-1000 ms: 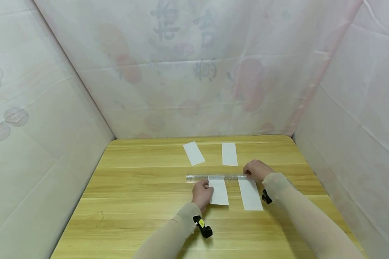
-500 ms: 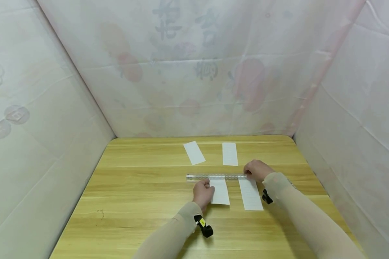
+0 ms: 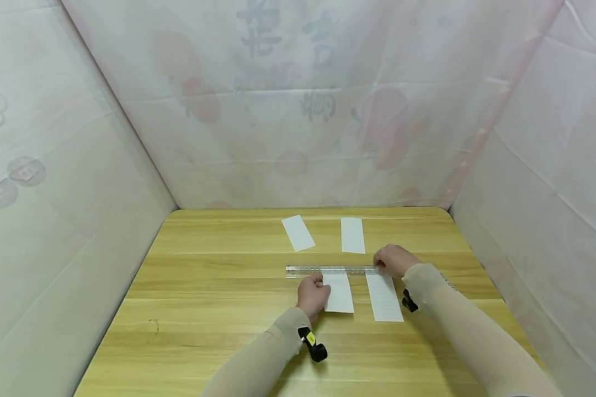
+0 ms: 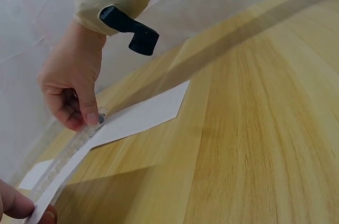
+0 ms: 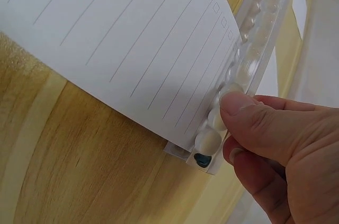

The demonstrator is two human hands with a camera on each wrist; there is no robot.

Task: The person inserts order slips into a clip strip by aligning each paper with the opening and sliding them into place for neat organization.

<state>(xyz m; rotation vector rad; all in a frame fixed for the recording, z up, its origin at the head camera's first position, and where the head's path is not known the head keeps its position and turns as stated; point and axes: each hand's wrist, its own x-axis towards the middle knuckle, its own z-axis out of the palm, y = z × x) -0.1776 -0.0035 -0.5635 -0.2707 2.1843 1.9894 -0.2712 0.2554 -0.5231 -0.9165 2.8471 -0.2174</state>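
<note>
A clear plastic strip with a row of round domes (image 3: 303, 271) lies crosswise on the table. My right hand (image 3: 394, 260) pinches its right end between thumb and fingers; a small dark piece (image 5: 202, 160) sits at that end. My left hand (image 3: 313, 295) pinches the left edge of a white paper slip (image 3: 339, 293), whose far edge meets the strip. The slip's near edge is slightly raised, with a shadow below. A second slip, lined with small boxes (image 5: 132, 44), has its far edge at the strip beside my right hand.
Two more white slips lie farther back, a tilted one (image 3: 298, 232) on the left and a straighter one (image 3: 352, 235) on the right. Fabric walls (image 3: 288, 127) enclose the wooden table (image 3: 203, 309) at the back and both sides.
My left hand has shifted slightly to the right, with the pinched slip sliding along the strip. My right hand and the lined slip stay in place.
</note>
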